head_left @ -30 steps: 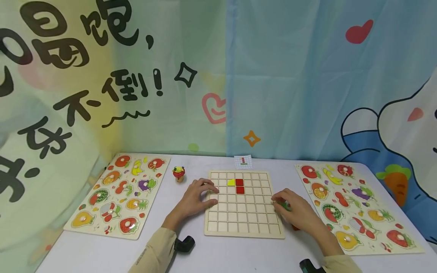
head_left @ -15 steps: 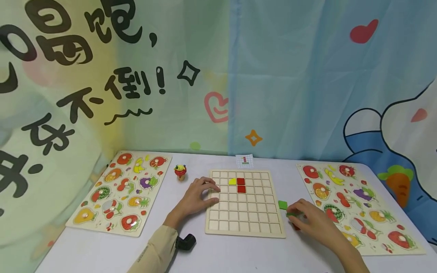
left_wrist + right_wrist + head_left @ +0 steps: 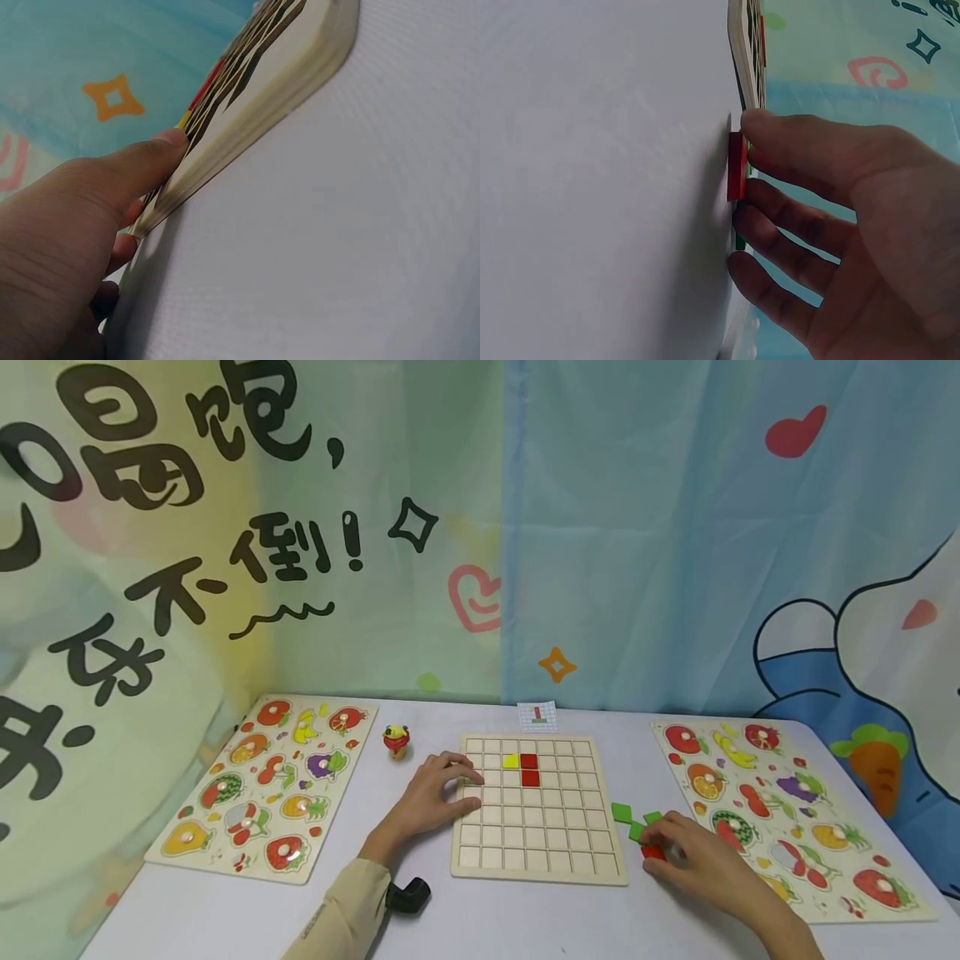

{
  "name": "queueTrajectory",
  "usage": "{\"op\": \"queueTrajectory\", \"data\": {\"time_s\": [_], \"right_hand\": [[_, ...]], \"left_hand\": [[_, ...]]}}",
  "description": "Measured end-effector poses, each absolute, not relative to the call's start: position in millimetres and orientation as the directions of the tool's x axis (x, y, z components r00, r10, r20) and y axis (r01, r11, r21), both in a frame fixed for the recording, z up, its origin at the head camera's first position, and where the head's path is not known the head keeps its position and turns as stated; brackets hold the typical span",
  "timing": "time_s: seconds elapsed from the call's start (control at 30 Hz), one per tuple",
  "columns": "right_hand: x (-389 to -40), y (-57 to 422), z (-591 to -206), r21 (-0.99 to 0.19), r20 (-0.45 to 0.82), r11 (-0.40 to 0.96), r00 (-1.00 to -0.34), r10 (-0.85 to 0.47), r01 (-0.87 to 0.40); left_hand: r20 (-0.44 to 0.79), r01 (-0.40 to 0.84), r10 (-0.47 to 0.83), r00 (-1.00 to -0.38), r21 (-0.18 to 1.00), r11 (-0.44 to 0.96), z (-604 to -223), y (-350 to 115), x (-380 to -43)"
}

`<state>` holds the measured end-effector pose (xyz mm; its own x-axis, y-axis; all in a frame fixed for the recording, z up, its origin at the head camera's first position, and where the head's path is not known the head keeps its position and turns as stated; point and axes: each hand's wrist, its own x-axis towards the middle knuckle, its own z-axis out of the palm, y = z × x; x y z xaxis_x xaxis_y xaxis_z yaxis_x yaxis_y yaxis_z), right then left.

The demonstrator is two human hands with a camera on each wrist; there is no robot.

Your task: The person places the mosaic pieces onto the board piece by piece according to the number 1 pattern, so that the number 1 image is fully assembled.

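Note:
My left hand [image 3: 431, 793] rests on the left edge of a pale wooden grid board [image 3: 465, 862], its thumb [image 3: 154, 161] lying over the rim. On the board sit a yellow piece [image 3: 511, 762] and two red squares, one above the other [image 3: 529, 769]. Right of the board, my right hand [image 3: 697, 860] hovers low with loosely bent fingers over small loose tiles. Its fingertips are right at a red tile [image 3: 652, 853], which stands out in the right wrist view [image 3: 736, 166]. Green tiles [image 3: 622, 812] lie beside it, some partly behind the fingers.
Fruit puzzle boards flank the grid, one at left [image 3: 262, 785] and one at right [image 3: 795, 818]. A pattern card [image 3: 537, 717] lies behind the grid, and a small toy figure [image 3: 396, 741] stands left of it. A printed curtain [image 3: 622, 527] hangs at the back.
My right hand has drawn back from the board's right edge, then shifted slightly, leaving green tiles and a red one showing. The left hand keeps its place on the board.

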<state>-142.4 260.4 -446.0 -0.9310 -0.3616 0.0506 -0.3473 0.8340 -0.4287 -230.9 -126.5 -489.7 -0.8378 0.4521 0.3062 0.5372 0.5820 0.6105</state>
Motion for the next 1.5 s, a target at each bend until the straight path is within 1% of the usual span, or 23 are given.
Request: {"op": "queueTrajectory", "data": {"time_s": [0.17, 0.37, 0.5, 0.77, 0.87, 1.03, 1.23, 1.5], "right_hand": [[-142, 262, -445, -0.394, 0.049, 0.833, -0.914, -0.403, -0.389], [-141, 262, -442, -0.374, 0.022, 0.837, -0.906, -0.422, -0.399], [-140, 259, -442, -0.365, 0.009, 0.842, -0.906, -0.424, -0.398], [-139, 258, -443, -0.375, 0.027, 0.841, -0.912, -0.410, -0.389], [-140, 258, -443, -0.357, 0.032, 0.848, -0.913, -0.407, -0.391], [-140, 258, -441, -0.353, 0.068, 0.843, -0.909, -0.410, -0.407], [-142, 255, -441, -0.374, 0.119, 0.823, -0.903, -0.413, -0.426], [-147, 247, -444, -0.383, 0.157, 0.809, -0.894, -0.419, -0.446]], "left_hand": [[0.293, 0.527, 0.449, -0.844, 0.604, 0.597, -491, -127, -231], [0.278, 0.515, 0.446, -0.851, 0.609, 0.603, -492, -126, -232], [0.274, 0.510, 0.443, -0.853, 0.614, 0.603, -492, -126, -233], [0.280, 0.516, 0.445, -0.851, 0.608, 0.603, -495, -127, -234], [0.287, 0.524, 0.449, -0.846, 0.601, 0.603, -495, -127, -234], [0.293, 0.531, 0.454, -0.841, 0.602, 0.596, -494, -127, -234], [0.289, 0.528, 0.453, -0.843, 0.606, 0.595, -494, -127, -233], [0.314, 0.546, 0.455, -0.833, 0.597, 0.587, -495, -127, -233]]}}
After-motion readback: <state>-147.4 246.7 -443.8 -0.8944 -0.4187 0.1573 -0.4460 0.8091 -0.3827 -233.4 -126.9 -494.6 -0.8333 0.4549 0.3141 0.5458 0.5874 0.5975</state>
